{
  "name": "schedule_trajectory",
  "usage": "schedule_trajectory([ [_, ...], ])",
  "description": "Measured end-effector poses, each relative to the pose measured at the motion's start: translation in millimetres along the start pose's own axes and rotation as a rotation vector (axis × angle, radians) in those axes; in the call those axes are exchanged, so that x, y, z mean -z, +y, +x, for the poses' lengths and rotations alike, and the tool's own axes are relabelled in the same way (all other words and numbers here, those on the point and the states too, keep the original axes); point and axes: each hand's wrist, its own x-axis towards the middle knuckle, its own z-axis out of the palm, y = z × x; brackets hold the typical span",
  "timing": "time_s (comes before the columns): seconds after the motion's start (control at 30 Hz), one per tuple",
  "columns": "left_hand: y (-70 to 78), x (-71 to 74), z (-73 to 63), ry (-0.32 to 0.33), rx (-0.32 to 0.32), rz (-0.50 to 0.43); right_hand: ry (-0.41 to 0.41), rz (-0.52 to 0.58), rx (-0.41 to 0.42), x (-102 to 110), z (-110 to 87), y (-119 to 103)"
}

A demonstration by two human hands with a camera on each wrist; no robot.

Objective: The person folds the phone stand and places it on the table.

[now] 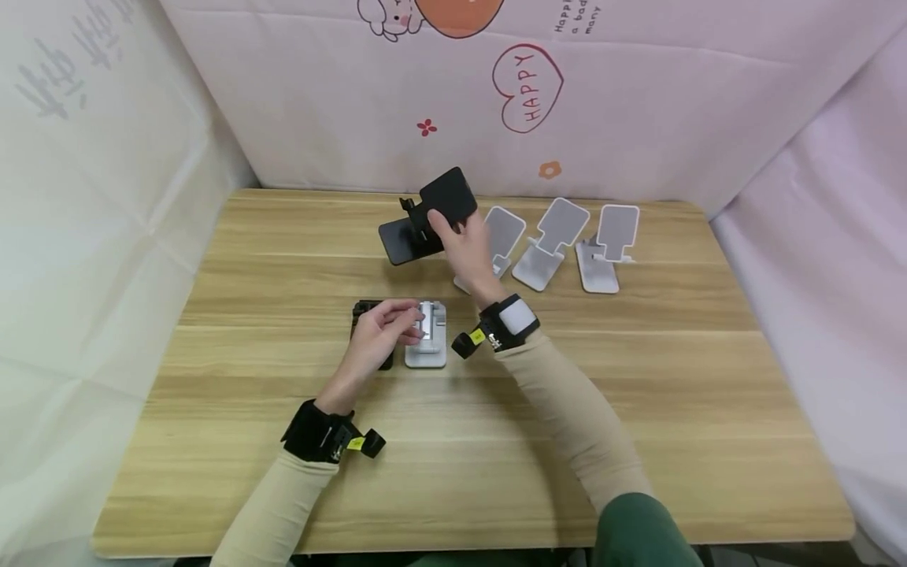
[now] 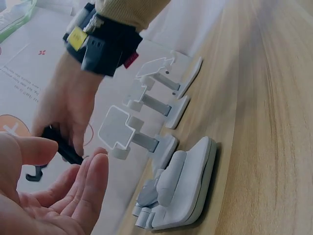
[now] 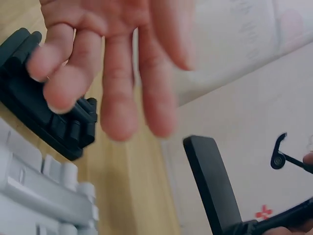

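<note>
My right hand grips an unfolded black phone stand above the back of the table, its thumb across the stand's plate. In the right wrist view the black base and a small hook show beside the fingertips. My left hand hovers over two folded stands, its fingers loosely bent with nothing between them. Partly hidden under it lies the folded black phone stand. Just right of that is the folded white phone stand, also seen in the left wrist view.
Along the back right stand three unfolded white phone stands: one partly behind my right hand, a middle one and a right one. The wooden table meets a printed cloth at its back edge.
</note>
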Motion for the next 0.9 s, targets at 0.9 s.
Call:
schedule_trajectory([
  [0.9,5.5,-1.8,8.1,-0.084,0.049,-0.488,-0.505,-0.115,0.017,99,-44.3,-22],
])
